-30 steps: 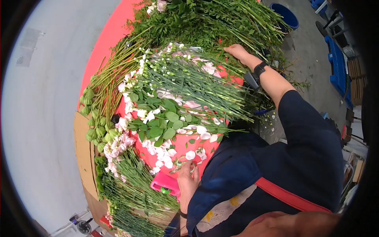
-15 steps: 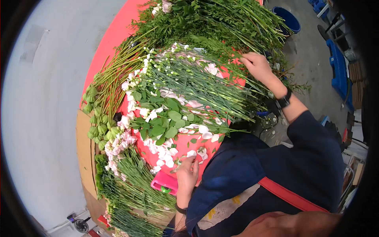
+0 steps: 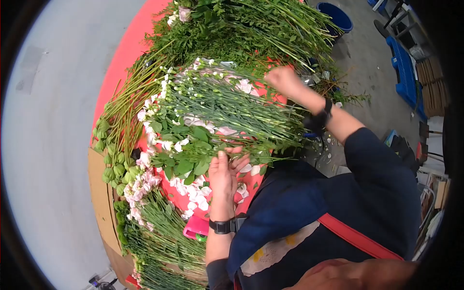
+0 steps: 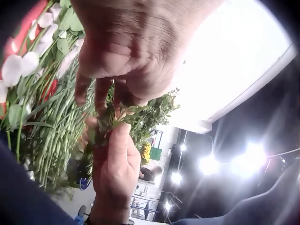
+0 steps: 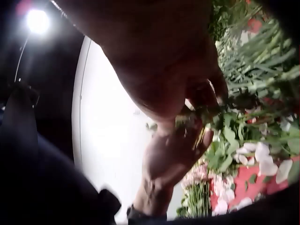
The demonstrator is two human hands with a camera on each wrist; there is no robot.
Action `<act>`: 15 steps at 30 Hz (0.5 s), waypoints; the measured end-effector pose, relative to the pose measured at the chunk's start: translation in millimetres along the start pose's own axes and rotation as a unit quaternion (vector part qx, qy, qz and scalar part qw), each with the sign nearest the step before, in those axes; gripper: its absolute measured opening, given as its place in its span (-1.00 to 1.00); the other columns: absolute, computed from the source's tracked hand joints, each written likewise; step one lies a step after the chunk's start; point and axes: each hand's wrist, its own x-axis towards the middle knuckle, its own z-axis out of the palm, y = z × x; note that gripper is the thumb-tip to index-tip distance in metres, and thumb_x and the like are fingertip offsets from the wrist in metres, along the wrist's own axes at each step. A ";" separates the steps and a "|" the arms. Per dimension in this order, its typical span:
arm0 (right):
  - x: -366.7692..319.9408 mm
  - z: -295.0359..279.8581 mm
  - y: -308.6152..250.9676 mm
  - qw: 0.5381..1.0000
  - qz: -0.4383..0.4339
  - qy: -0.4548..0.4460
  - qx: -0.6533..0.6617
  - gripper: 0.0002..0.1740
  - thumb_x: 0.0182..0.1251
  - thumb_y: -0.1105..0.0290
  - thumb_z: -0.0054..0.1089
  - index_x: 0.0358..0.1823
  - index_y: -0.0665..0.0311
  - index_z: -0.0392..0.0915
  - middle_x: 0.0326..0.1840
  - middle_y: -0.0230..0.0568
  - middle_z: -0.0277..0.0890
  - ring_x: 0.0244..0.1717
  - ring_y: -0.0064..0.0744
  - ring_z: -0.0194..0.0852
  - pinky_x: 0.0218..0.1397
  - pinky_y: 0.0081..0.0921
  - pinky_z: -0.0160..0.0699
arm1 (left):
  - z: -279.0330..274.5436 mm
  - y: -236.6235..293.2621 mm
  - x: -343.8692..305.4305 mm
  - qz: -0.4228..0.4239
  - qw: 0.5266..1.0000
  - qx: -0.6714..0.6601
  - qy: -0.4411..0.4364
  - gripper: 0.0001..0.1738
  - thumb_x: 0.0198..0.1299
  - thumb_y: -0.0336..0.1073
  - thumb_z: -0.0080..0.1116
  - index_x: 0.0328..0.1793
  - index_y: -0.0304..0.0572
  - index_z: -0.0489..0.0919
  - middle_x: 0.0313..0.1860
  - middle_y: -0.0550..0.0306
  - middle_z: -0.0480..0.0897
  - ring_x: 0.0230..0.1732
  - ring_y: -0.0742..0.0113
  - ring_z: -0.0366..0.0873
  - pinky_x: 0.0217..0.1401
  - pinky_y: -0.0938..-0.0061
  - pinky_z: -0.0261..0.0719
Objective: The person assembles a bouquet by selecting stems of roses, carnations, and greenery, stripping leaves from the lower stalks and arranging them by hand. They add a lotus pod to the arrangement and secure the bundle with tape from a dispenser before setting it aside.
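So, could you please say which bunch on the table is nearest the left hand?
The broad-leaved bunch, by the left hand; the white-budded bunch and pink-flowered bunch lie farther off.

You have before you a red tabletop — white petals lie scattered on it, beside them broad-leaved stems, a row of white-budded stems and, to your right, a big heap of leafy greenery.

No text, label, brand, number or sign can be read, faint grey rectangular patch on pale grey surface too blurred to be deciphered, tiny grey mark on bright white surface too small to be made out
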 end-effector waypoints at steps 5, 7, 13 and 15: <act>70.7 2.9 119.9 0.973 0.184 -0.034 -0.136 -0.72 0.15 0.21 0.25 -0.40 0.33 0.64 -0.47 -0.07 0.60 -0.42 -0.22 0.57 -0.29 -0.28 0.48 | -18.6 11.4 2.9 0.017 0.998 -0.050 0.042 -0.68 0.41 -0.05 -0.12 -0.02 -0.14 0.43 -0.16 0.04 0.59 -0.22 -0.04 0.65 -0.12 0.11 0.68; 76.5 12.1 129.5 0.972 0.223 -0.062 0.034 -0.74 0.16 0.25 0.28 -0.41 0.36 0.63 -0.50 -0.19 0.59 -0.49 -0.41 0.51 -0.36 -0.40 0.44 | -22.3 15.5 2.6 0.020 0.996 -0.067 0.051 -0.71 0.41 -0.10 -0.11 0.01 -0.12 0.44 -0.16 0.08 0.59 -0.21 0.01 0.65 -0.13 0.15 0.67; 39.8 -23.4 83.2 0.934 0.243 0.037 0.259 -0.82 0.16 0.39 0.26 -0.34 0.40 0.59 -0.55 -0.38 0.49 -0.68 -0.58 0.29 -0.63 -0.59 0.21 | -40.2 11.0 3.2 0.033 0.994 -0.090 0.057 -0.79 0.38 -0.26 -0.04 0.03 -0.17 0.47 -0.18 0.05 0.60 -0.20 0.04 0.65 -0.15 0.20 0.69; 18.6 -40.7 67.5 0.920 0.243 0.040 0.304 -0.84 0.17 0.38 0.27 -0.36 0.36 0.59 -0.53 -0.39 0.48 -0.64 -0.60 0.29 -0.58 -0.60 0.21 | -48.6 3.5 6.0 0.028 0.995 -0.089 0.047 -0.78 0.38 -0.26 -0.05 0.05 -0.16 0.47 -0.17 0.08 0.60 -0.20 0.05 0.65 -0.12 0.18 0.68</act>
